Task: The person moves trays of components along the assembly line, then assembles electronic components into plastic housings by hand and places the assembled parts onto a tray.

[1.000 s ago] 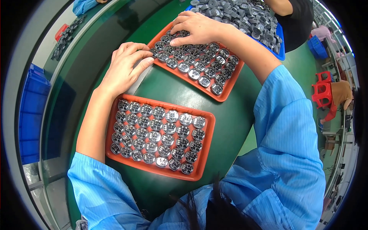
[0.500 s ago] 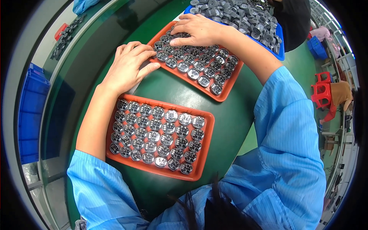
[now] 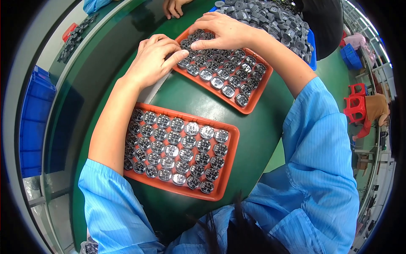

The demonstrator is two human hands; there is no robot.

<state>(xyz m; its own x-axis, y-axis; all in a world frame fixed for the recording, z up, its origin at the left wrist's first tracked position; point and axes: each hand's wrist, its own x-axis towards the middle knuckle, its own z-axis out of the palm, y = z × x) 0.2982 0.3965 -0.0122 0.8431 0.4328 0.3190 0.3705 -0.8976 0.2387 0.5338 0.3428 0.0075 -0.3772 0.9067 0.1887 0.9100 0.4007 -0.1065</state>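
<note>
Green table (image 3: 262,127) carries 2 orange trays. Near tray (image 3: 230,163): approx 37 round grey parts, hard to count exactly. Far tray (image 3: 249,106), partly covered by 2 hands. Left hand (image 3: 154,59) & right hand (image 3: 222,31) fingers pressed flat on far-tray parts (image 3: 220,72), pinching nothing.

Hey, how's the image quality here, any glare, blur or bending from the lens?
Head view: strong fisheye bending, black corners, the green table edge curving. Soft glare on the table near the top. The near orange tray and its round parts are sharp; left hand and right hand show no obvious blur.
</note>
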